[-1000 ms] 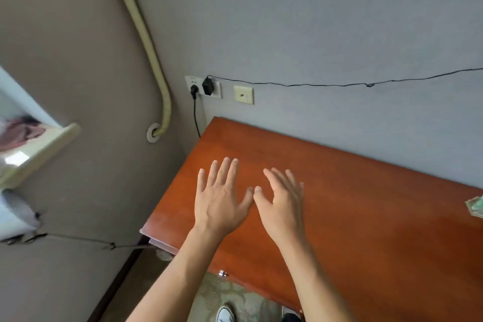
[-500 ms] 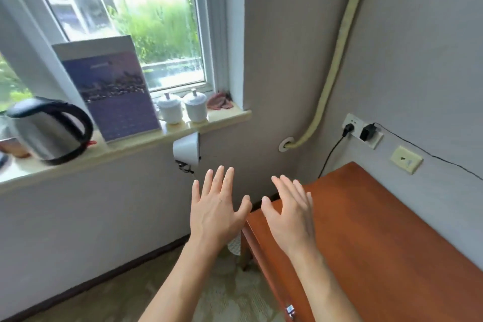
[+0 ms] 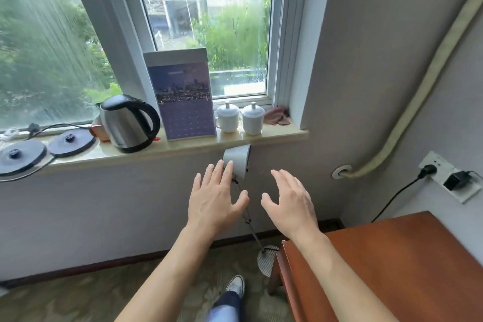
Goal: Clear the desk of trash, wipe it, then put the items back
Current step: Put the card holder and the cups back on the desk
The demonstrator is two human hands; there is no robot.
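While both arms are stretched forward, the window [image 3: 198, 21] and its sill [image 3: 183, 145] are seen ahead, and a corner of the bench [image 3: 392, 264] is seen at lower right, its visible top bare. On the sill, from left to right, are set two kettle bases [image 3: 69, 141], a kettle [image 3: 125, 123], an upright calendar [image 3: 181, 100], two lidded cups [image 3: 227, 116] and a crumpled cloth [image 3: 277, 115]. A lamp [image 3: 236, 161] stands on the floor between wall and bench, its shade just below the sill. The left hand [image 3: 217, 201] is held flat with fingers spread, its fingertips in front of the shade; whether it is touched cannot be told. The right hand [image 3: 290, 201] is held beside it, fingers relaxed and apart. Nothing is held in either grip; both are wide.
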